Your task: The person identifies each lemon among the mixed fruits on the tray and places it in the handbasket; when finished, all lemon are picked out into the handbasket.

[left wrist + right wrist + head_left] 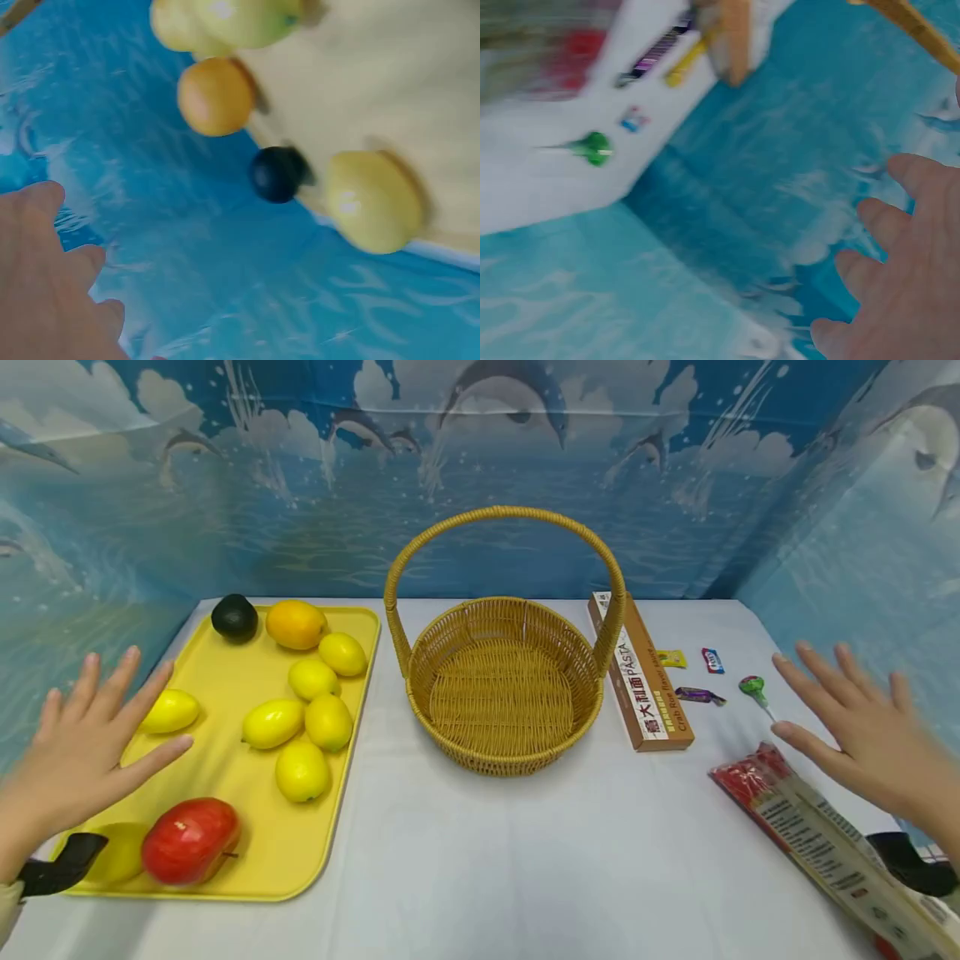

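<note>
My left hand [93,747], fingers spread and straight, hovers over the left side of a yellow tray [217,860] and holds nothing. Near it lie a lemon [171,711] and a red apple [191,841]; the apple partly covers another yellow fruit [116,853]. On the right, my spread right hand [870,735] is raised, also holding nothing. A green-wrapped lollipop [752,686] and a long clear-and-red packet [825,852] are nearest to it. Between the hands stands a wicker basket [502,760] with a tall arched handle, nothing inside it.
Farther up the tray are a dark avocado [235,618], an orange-yellow fruit [296,624] and several lemons [302,771]. Right of the basket lies a pasta box [648,693], beside small wrapped sweets [699,695]. A dolphin-print curtain [480,468] encloses the white table [517,860].
</note>
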Demonstrator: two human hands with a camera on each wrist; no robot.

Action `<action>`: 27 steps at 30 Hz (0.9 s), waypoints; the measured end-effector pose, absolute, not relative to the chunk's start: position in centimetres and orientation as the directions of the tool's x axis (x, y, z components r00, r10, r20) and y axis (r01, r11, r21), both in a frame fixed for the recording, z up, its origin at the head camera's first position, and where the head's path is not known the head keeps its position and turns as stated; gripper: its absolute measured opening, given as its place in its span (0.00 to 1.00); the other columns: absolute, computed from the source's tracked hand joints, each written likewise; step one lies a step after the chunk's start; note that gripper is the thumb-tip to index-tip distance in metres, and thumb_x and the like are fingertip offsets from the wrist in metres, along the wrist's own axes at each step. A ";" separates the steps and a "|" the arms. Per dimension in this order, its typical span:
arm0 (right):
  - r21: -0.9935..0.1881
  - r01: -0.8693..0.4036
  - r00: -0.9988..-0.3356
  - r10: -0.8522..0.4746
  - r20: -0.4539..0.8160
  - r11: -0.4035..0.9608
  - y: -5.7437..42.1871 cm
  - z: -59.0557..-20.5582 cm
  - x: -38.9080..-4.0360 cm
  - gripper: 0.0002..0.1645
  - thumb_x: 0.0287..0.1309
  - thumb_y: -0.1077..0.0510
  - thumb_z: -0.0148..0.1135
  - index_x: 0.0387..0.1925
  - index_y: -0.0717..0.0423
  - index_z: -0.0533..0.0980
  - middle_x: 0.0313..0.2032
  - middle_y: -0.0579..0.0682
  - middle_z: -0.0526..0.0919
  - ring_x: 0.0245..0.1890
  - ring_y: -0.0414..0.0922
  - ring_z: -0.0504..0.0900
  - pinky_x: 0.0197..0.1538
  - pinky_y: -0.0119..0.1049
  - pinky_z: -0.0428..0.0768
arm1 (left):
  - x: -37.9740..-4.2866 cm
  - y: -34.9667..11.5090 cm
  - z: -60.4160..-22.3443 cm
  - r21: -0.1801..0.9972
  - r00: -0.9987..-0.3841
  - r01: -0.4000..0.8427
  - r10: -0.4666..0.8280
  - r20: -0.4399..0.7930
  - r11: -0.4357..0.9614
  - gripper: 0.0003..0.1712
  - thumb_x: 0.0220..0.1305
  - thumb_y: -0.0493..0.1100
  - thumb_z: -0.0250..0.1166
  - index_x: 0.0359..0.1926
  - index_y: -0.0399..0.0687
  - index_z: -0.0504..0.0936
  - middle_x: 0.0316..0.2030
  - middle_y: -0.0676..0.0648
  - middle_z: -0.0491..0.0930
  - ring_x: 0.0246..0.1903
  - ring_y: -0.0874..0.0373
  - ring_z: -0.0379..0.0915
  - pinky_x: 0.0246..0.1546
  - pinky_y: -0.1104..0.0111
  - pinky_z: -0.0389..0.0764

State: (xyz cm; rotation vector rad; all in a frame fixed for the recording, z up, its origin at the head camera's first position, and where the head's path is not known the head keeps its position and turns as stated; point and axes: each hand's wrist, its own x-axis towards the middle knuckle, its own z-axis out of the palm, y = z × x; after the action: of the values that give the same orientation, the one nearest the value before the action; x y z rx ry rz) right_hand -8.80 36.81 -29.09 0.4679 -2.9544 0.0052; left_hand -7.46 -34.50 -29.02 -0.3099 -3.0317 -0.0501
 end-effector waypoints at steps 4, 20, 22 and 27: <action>-0.031 -0.372 -0.899 -0.351 0.263 0.928 35.3 -26.7 -8.7 0.45 0.66 0.35 0.43 0.74 0.51 0.41 0.71 0.61 0.40 0.69 0.57 0.32 0.61 0.62 0.26 | -7.0 -33.5 -27.0 0.070 -0.962 0.237 0.225 0.153 0.969 0.51 0.64 0.62 0.55 0.73 0.54 0.32 0.71 0.41 0.24 0.65 0.44 0.10 0.56 0.39 0.19; -0.459 -0.630 -0.718 -0.245 0.651 0.627 26.1 -25.0 -7.4 0.27 0.66 0.55 0.54 0.63 0.65 0.66 0.62 0.57 0.68 0.63 0.44 0.62 0.64 0.32 0.57 | -1.3 -23.2 -26.3 0.694 -0.955 0.241 0.037 0.295 0.678 0.38 0.64 0.37 0.61 0.70 0.65 0.57 0.67 0.54 0.57 0.64 0.63 0.52 0.59 0.79 0.55; -0.545 -0.635 -0.746 -0.251 0.617 0.548 25.4 -26.3 -7.7 0.26 0.64 0.64 0.54 0.63 0.65 0.66 0.61 0.57 0.68 0.62 0.46 0.64 0.62 0.29 0.60 | -0.9 -22.1 -27.6 0.757 -0.962 0.219 0.008 0.271 0.616 0.36 0.64 0.37 0.61 0.69 0.62 0.60 0.66 0.53 0.60 0.63 0.67 0.54 0.54 0.85 0.57; -0.726 -0.537 -0.844 -0.256 0.472 0.431 23.4 -29.6 -8.4 0.28 0.60 0.73 0.53 0.63 0.62 0.67 0.61 0.52 0.69 0.62 0.43 0.63 0.59 0.25 0.63 | -0.9 -20.0 -31.4 0.869 -0.976 0.129 -0.095 0.197 0.478 0.32 0.64 0.37 0.61 0.68 0.50 0.63 0.65 0.50 0.62 0.64 0.59 0.54 0.58 0.74 0.61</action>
State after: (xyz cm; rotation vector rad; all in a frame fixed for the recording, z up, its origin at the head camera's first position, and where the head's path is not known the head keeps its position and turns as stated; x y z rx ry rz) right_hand -8.43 23.36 -29.62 0.6843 -2.3965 1.3745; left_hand -0.85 -20.04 -31.40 -0.0293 -2.5057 -1.5019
